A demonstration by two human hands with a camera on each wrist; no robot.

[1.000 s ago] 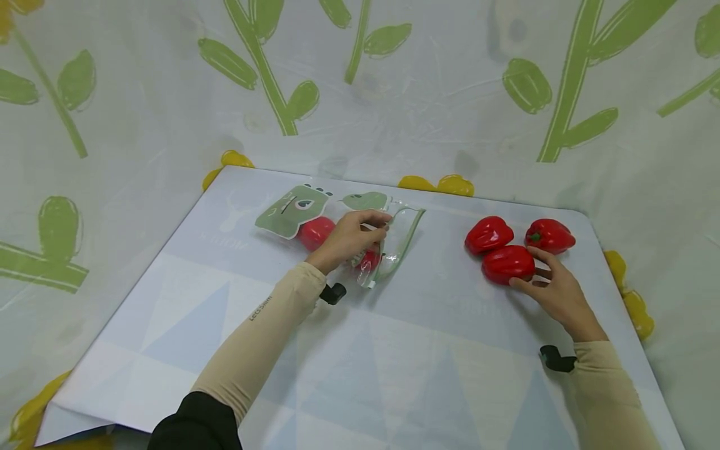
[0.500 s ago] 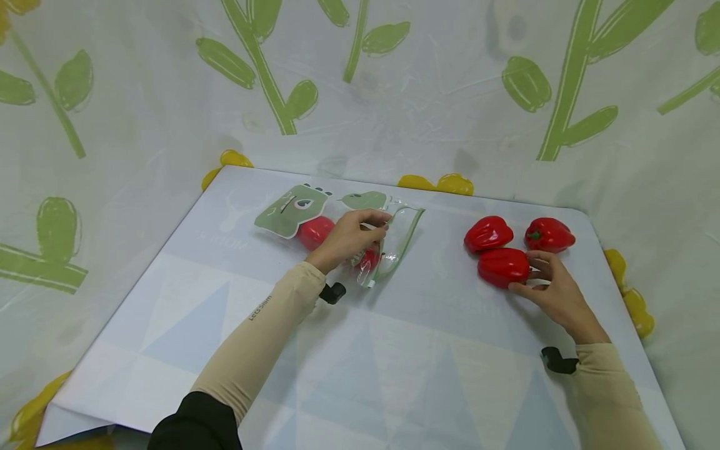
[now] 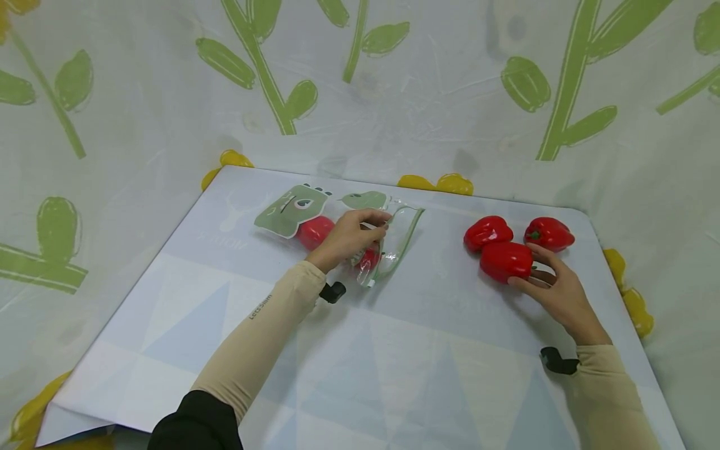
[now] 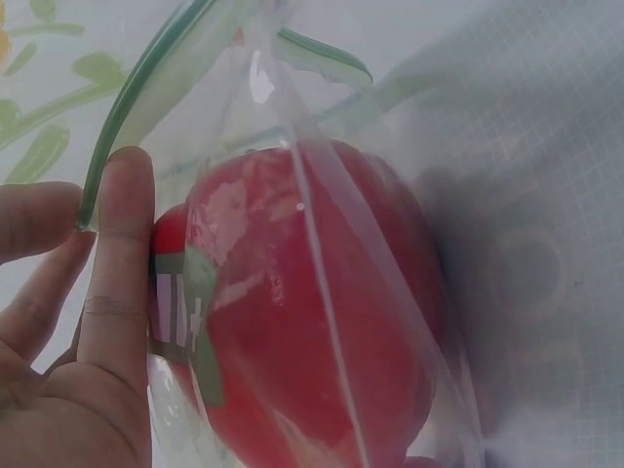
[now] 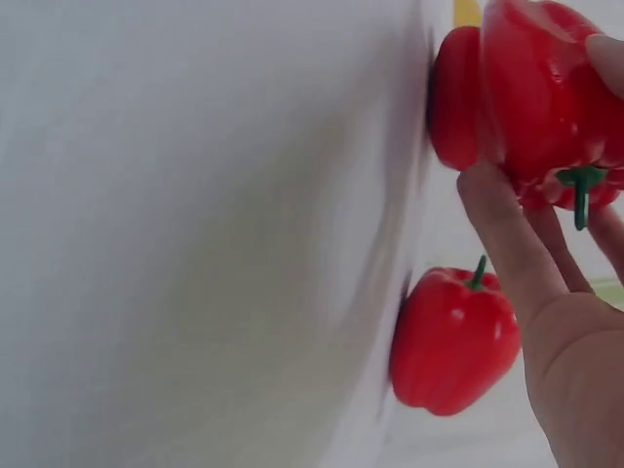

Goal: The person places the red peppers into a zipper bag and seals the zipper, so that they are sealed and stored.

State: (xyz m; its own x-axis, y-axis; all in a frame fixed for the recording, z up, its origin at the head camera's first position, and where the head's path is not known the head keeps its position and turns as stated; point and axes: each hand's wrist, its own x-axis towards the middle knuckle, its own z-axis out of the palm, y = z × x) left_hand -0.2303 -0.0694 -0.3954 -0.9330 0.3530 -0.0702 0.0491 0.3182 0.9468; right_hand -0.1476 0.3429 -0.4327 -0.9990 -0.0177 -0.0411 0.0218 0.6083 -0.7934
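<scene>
A clear zip bag (image 3: 402,240) with green printed patches and a green zip edge lies at the table's back middle. Red bell peppers show inside it; one pepper (image 4: 312,302) fills the left wrist view behind the plastic. My left hand (image 3: 351,236) pinches the bag's edge at the mouth, which gapes. At the right, my right hand (image 3: 554,287) holds a red bell pepper (image 3: 506,261) between thumb and fingers, its green stem toward the palm. Behind it sit a second loose pepper (image 3: 487,234), overlapped in the head view, and a third pepper (image 3: 549,234) further right.
The table (image 3: 360,369) has a pale cover with blue triangles. Its back edge meets a white curtain (image 3: 427,112) printed with green leaves. Black wrist camera mounts (image 3: 333,293) jut from both sleeves.
The pepper in my right hand shifted slightly left and toward me, then back up and right, turning so its stem shows. My left hand and the bag have stayed still.
</scene>
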